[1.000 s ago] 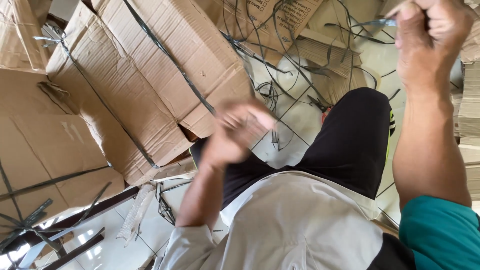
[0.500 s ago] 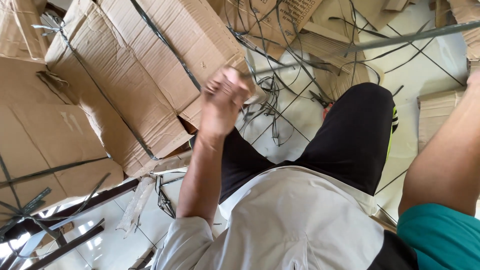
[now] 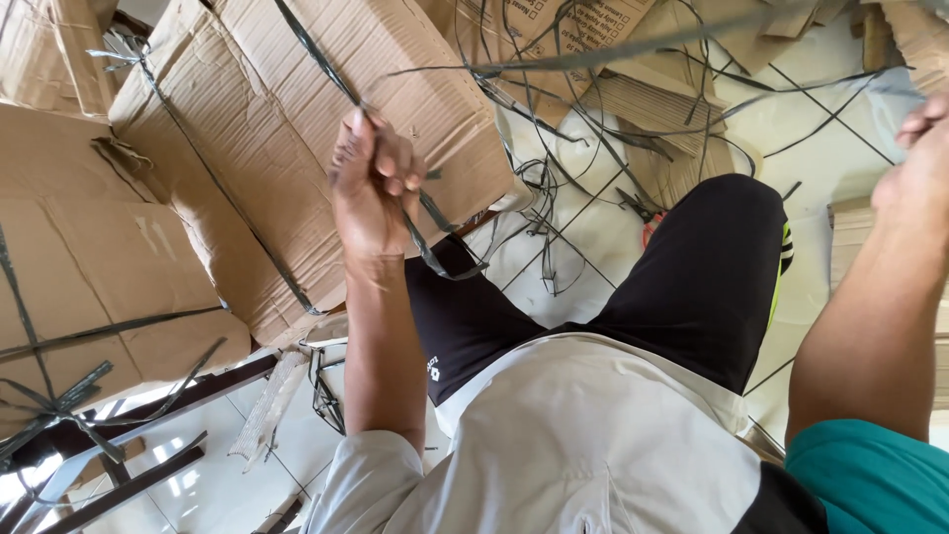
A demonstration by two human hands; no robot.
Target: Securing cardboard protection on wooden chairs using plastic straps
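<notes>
I see my left hand (image 3: 371,183) closed in a fist around a dark plastic strap (image 3: 593,57). The strap's long axis runs from that fist up and to the right across the top of the view, toward my right hand (image 3: 914,168), with a short loose tail curling down below the fist. My right hand sits at the right edge with its fingers curled; I cannot tell whether it grips the strap. Behind the left hand lie three strapped cardboard bundles (image 3: 297,129), stacked against each other. Many loose straps (image 3: 539,188), too tangled to count, litter the white tiled floor (image 3: 593,237).
</notes>
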